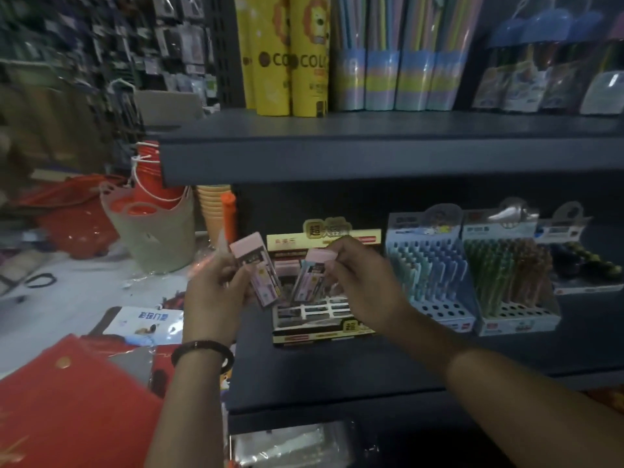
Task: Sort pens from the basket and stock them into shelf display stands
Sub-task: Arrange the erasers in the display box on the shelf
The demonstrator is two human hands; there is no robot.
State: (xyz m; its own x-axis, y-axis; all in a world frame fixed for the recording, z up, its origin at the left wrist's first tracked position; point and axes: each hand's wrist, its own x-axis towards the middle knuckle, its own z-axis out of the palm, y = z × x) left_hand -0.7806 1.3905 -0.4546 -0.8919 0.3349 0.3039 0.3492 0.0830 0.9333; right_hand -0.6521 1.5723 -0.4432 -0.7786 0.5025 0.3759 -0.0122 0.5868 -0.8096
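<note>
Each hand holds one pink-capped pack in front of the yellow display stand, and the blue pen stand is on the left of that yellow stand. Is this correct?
Not quite. The head view shows the blue pen stand to the right of the yellow display stand, not the left. The rest holds: the left hand and the right hand each hold one pink-capped pack.

Print on pink boxes (260, 271) blurred, unreadable; right hand (358, 282) hides second box's lower end; far-left wall goods (101, 45) smeared.

I can read "COL" on the 2 yellow tubes (305, 59); the display stand's header (326, 229) shows "超".
</note>
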